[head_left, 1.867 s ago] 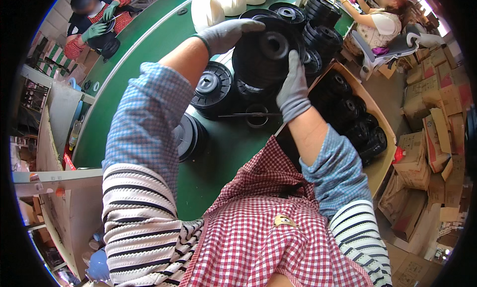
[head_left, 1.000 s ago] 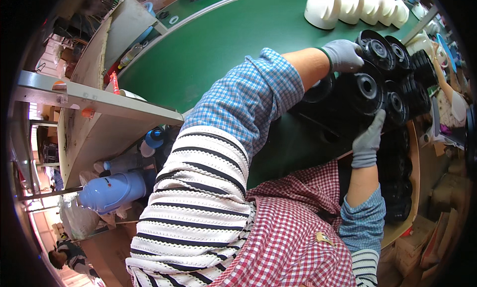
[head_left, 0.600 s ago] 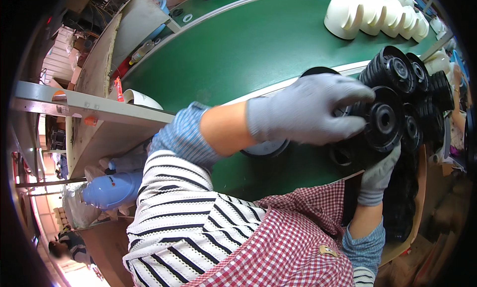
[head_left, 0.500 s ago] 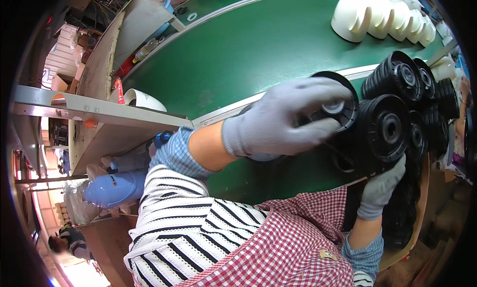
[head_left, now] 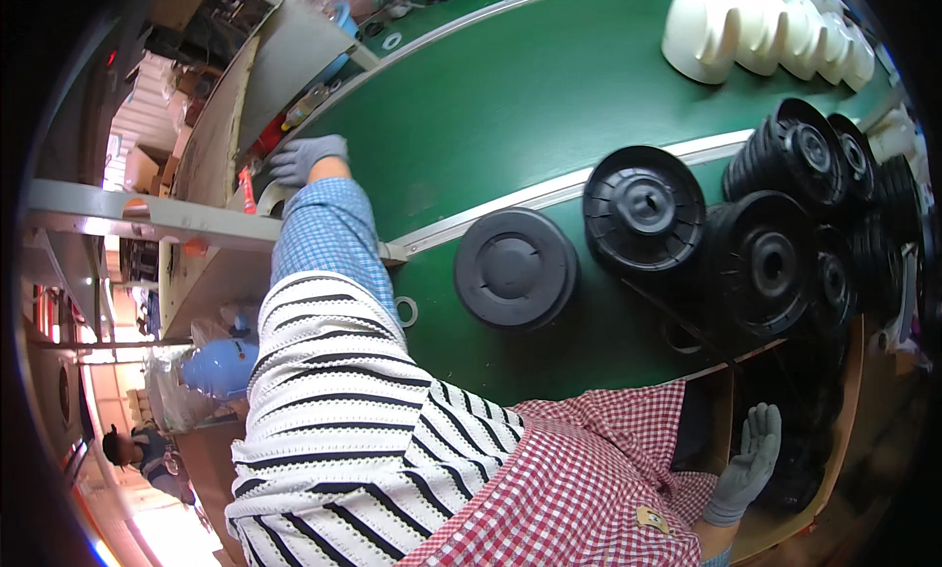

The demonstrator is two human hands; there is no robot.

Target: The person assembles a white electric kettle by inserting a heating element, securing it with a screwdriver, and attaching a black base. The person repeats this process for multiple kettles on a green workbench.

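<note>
My left hand (head_left: 312,158), in a grey glove, is stretched far to the left with its fingers apart, beside the white round part (head_left: 272,200) at the shelf edge. Whether it touches that part I cannot tell. My right hand (head_left: 751,466), also gloved, is low at the right with fingers extended and nothing in it, near a cardboard box (head_left: 846,420) of black parts. A black round disc (head_left: 515,269) lies on the green table in front of me. Right of it stands a black ribbed round part (head_left: 645,211), facing up, beside stacked black parts (head_left: 770,263).
Cream curved shells (head_left: 699,32) stand in a row at the far right. A metal rail (head_left: 461,221) crosses the green table (head_left: 510,106). A white ring (head_left: 405,312) lies near my left sleeve. At left are a metal shelf beam (head_left: 157,214), a blue jug (head_left: 224,368) and a person (head_left: 147,459).
My left hand has left the black round part and swung far left to the shelf. My right hand has let go of the black stack and dropped toward me.
</note>
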